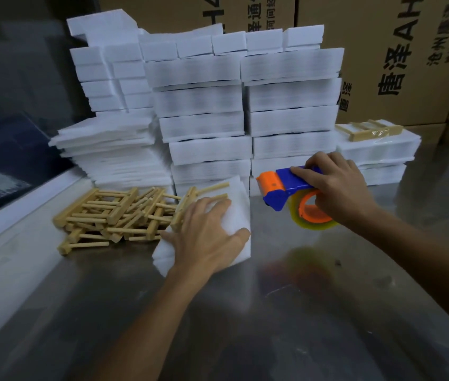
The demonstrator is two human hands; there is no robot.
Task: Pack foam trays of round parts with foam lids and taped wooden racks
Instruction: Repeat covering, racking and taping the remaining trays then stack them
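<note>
While foam stacks (204, 105) are walling off the counter (286, 312) rear w/ bare steel lying up front, left hand (207, 237) is pressing flat, fingers spread, on foam tray (234, 215) beside rack pile (116, 215), right hand (336, 188) gripping tape dispenser (292, 193) just above counter.

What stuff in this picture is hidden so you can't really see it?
Head view:
- Round parts: hidden inside the white foam pack.
- Wooden rack on that pack: partly hidden by the left hand.
- Tape dispenser handle: hidden by the right hand.
- Cardboard boxes: print cut off by the edge.
</note>
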